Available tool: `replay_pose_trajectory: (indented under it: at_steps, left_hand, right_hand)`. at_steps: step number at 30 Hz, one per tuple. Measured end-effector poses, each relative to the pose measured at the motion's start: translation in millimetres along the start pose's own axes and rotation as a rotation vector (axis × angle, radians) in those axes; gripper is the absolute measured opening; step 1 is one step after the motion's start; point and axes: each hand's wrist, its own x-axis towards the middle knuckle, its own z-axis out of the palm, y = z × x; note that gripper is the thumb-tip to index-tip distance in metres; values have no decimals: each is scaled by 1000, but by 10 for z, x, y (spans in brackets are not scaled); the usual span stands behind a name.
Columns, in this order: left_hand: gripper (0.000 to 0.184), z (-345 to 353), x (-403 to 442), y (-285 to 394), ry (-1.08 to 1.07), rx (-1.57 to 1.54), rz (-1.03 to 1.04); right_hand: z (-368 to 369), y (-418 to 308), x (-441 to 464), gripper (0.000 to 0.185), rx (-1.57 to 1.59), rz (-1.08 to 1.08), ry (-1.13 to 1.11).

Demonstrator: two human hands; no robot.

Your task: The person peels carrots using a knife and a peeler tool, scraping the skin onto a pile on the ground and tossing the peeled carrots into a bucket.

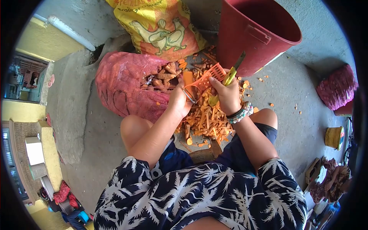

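Largest in the field is the grey concrete floor (101, 153), on which I sit with my knees apart. The red bin (241, 38) stands upright before me to the right; its dark interior does not show me what, if anything, it holds. The yellow printed sack (161, 34) stands beyond, and the red mesh sack (122, 84) lies to my left, its mouth towards my hands. Between my knees, the orange heap (209, 120) consists mainly of strips and parings, which I take as evidence that much cutting is done. The brown-skinned roots (166, 76) at the mesh sack's mouth look uncut, so a good share appears left; how many lie deeper, I cannot tell.

My left hand (180, 101) and right hand (228, 96) meet above the heap, the orange perforated tool (214, 73) held between them. My left fingers are curled closed around its metal-edged end; whether the orange block there is tool or root is unclear. My right fingers are closed too, the thumb against the perforated part, gripping also the yellow-green knife (230, 76), blade pointing away from me. Smallest are the orange slices (271, 104) scattered beside the bin.
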Motion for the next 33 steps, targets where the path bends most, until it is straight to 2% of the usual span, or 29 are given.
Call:
replay_pose_trajectory:
  at_steps: [4,6,8,10,11,12,14,15,16,18,20,21,22,23,24,25,26,28,30,32,33]
  left_hand:
    - [38,62,-63,-45,42,34,64]
    - [36,-2,-67,-94,49,255,68]
    - [39,-25,-128,-69,33,293,-6]
    - [41,18,-181,3,-60,190,-117]
    - [44,68,-193,24,26,128,-108]
    - [45,98,-203,93,26,137,-115]
    - [46,-55,-60,73,-36,162,-43]
    - [46,2,-67,74,-31,160,-39]
    - [44,116,-90,61,34,95,-29]
    - [42,71,-72,17,102,33,-27]
    - [37,-163,44,-66,36,162,-22]
    - [34,-140,30,-84,31,129,-30]
    - [34,-88,-28,-70,28,128,-30]
    - [35,-20,-102,-22,24,159,-61]
    - [36,4,-143,32,22,193,-92]
    - [37,-105,-96,48,-73,168,-137]
    - [37,-127,-77,59,-75,167,-135]
    - [39,-98,-53,89,20,89,-147]
    - [41,-59,5,57,-19,45,-156]
    - [38,85,-37,28,45,11,-81]
    - [40,28,-23,14,15,57,-80]
  right_hand:
    - [-49,14,105,27,-93,-41,33]
    - [-89,-70,308,23,-254,13,127]
    - [-473,88,795,18,-271,-352,340]
    - [-602,-30,881,15,39,-240,376]
    - [-646,-22,827,15,-16,-241,297]
    - [-513,-83,644,16,-124,-242,239]
    - [-222,-68,271,23,-207,-110,112]
    - [-119,-95,103,31,-209,-19,21]
    - [-58,-5,39,34,-142,-36,0]
    - [-3,4,41,29,-125,-56,-32]
    - [-33,-1,206,22,-212,-52,7]
    - [-133,29,407,18,-272,-2,98]
    - [-295,119,641,16,-245,-239,198]
    - [-482,157,867,15,-251,-341,298]
    - [-530,42,910,17,-137,-247,385]
    - [-534,4,885,17,-116,-219,356]
    - [-552,-24,814,18,-100,-191,325]
    - [-364,-10,488,22,-140,-123,146]
    - [-99,-67,98,29,-113,-12,30]
    - [-23,62,21,36,-46,-78,-29]
    - [-22,18,59,34,-55,-9,-16]
